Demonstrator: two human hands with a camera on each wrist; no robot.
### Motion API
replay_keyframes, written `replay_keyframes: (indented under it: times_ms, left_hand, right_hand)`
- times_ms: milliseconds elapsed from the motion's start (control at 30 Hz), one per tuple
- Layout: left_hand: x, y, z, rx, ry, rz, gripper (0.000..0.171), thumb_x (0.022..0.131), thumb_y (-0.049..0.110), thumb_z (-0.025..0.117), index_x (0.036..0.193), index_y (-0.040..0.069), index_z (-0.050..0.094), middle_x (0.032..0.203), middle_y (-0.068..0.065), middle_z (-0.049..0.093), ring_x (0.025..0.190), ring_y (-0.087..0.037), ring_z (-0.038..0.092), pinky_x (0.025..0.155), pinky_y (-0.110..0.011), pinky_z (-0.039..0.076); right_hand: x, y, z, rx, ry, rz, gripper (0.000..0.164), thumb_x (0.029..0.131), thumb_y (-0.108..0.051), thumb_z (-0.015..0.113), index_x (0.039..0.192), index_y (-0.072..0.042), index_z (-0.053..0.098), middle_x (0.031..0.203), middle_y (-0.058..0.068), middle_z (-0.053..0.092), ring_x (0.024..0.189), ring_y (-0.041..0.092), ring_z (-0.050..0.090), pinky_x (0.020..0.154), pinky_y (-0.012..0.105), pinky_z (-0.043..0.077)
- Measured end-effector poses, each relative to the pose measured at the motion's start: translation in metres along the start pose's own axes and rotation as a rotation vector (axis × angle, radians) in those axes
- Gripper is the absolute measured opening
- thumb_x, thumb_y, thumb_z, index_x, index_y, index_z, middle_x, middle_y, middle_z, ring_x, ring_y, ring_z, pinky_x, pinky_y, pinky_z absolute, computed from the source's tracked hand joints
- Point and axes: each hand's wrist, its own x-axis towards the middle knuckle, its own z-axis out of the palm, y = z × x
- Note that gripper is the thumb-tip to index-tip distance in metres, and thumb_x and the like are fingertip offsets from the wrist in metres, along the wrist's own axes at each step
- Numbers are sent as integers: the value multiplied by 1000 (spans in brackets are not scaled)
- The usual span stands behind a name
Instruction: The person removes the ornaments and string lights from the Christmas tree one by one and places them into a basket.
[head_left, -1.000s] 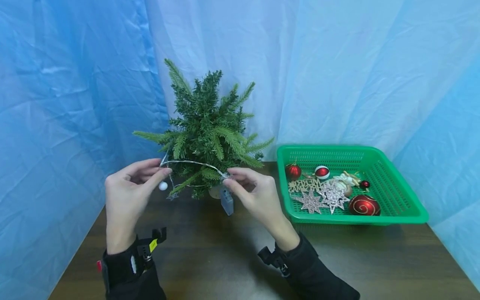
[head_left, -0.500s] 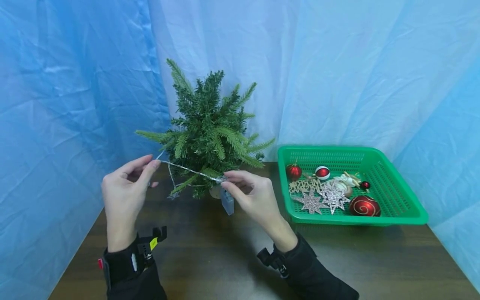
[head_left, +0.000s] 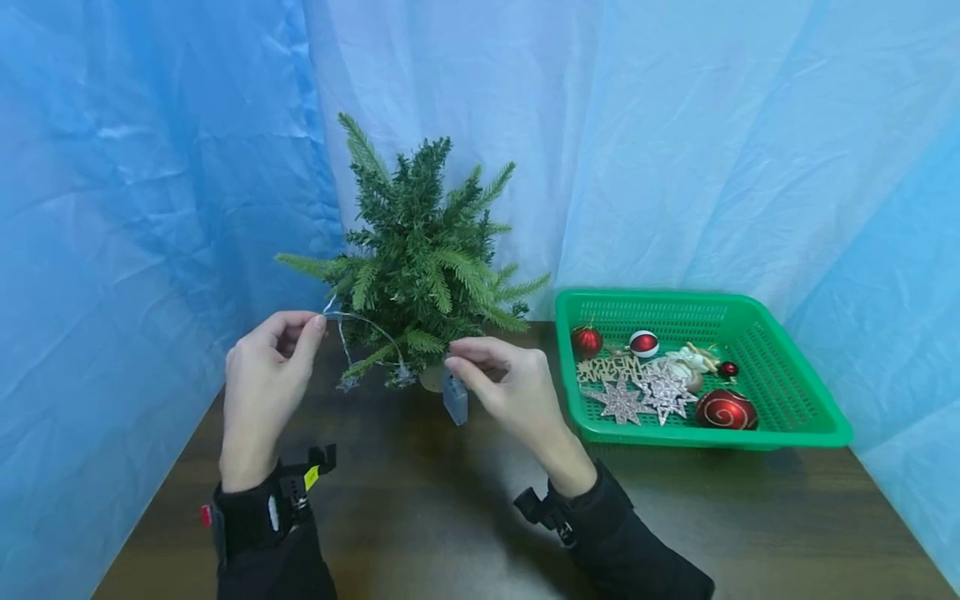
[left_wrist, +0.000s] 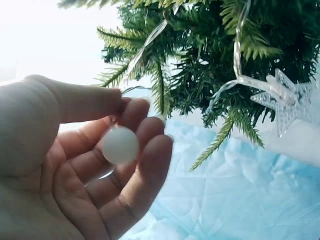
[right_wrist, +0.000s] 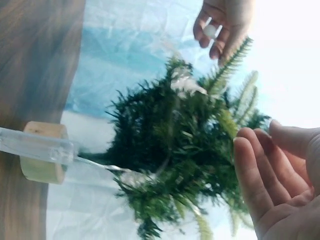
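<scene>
We've got the light string (left_wrist: 238,55) pinched in our left hand (head_left: 268,379), its white ball (left_wrist: 120,145) by the palm, more wire along the tree's (head_left: 420,250) lower branches. Our right hand (head_left: 512,390), fingers loosely parted, holds nothing near the hanging battery box (head_left: 454,402).

The tree (head_left: 420,242) was dark and light green, the wire (left_wrist: 237,50) clear — its bulb (left_wrist: 120,145) white, the box (head_left: 455,402) greyish. The basket (head_left: 795,375) was bright green, the big ball (head_left: 726,409) red with a golden swirl — and the counter (head_left: 420,517) was dark brown.
</scene>
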Motion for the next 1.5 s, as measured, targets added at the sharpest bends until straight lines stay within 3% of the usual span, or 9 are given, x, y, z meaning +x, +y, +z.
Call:
replay_keyframes:
  times_ms: [233, 400, 733, 833, 1000, 1133, 1233, 1333, 1500]
  left_hand:
    - [3, -3, -1, -133, 3, -11, 34, 106, 32, 55, 117, 3, 68, 96, -9, 71, 79, -12, 65, 68, -15, 47]
    - [13, 1, -6, -227, -13, -20, 35, 107, 34, 52, 118, 2, 63, 102, -12, 71, 83, -14, 68, 72, -15, 53]
    - [38, 8, -16, -335, -70, 12, 36, 109, 32, 46, 123, 0, 55, 109, -8, 68, 87, -9, 69, 76, -18, 56]
    - [41, 6, -17, -549, -138, -21, 34, 108, 30, 47, 123, 0, 52, 111, -13, 69, 91, -13, 72, 78, -23, 58]
    - [39, 2, -14, -997, -283, -161, 38, 106, 29, 50, 124, -3, 43, 108, -20, 70, 94, -26, 75, 82, -37, 58]
    - [37, 2, -10, -1099, -376, -219, 37, 108, 30, 48, 125, -2, 38, 105, -18, 68, 96, -30, 74, 86, -41, 55]
    - [37, 4, -8, -1073, -435, -226, 36, 108, 32, 46, 123, 1, 36, 105, -16, 66, 97, -31, 73, 87, -42, 55]
    - [36, 6, -6, -1049, -468, -218, 35, 108, 33, 46, 120, 2, 36, 107, -16, 65, 98, -31, 73, 87, -43, 55]
    - [35, 10, -4, -1061, -483, -214, 34, 108, 33, 44, 119, 2, 36, 115, -19, 58, 104, -31, 71, 92, -43, 53]
  right_hand:
    - [8, 0, -28, 61, 61, 69, 22, 92, -8, 75, 113, 0, 74, 90, 4, 77, 70, 20, 72, 64, 32, 60]
    - [24, -2, -52, -10, 94, 85, 24, 95, -14, 74, 116, -4, 73, 93, 4, 75, 74, 19, 71, 66, 30, 59]
    - [59, 13, -73, -151, 28, 196, 32, 101, -24, 66, 128, -6, 69, 118, 8, 71, 107, 19, 66, 89, 36, 56]
    - [66, 19, -73, -144, -14, 247, 36, 102, -24, 65, 132, -4, 66, 123, 12, 69, 112, 22, 64, 95, 39, 54]
    - [76, 26, -67, -119, -73, 326, 38, 102, -23, 65, 135, -3, 63, 124, 14, 69, 110, 24, 66, 93, 39, 54]
    - [79, 29, -65, -62, -91, 382, 39, 102, -22, 64, 137, -4, 62, 124, 15, 69, 108, 25, 68, 87, 38, 58]
    - [72, 21, -62, -95, -44, 304, 33, 101, -20, 66, 130, -2, 66, 113, 14, 73, 94, 26, 71, 77, 36, 59]
    - [58, 4, -54, -95, -16, 126, 21, 99, -14, 69, 115, -1, 71, 93, 11, 74, 71, 23, 70, 63, 32, 59]
    - [37, -18, -27, 30, -183, -93, 7, 96, -8, 71, 98, -3, 75, 77, 0, 72, 61, 9, 66, 55, 27, 56]
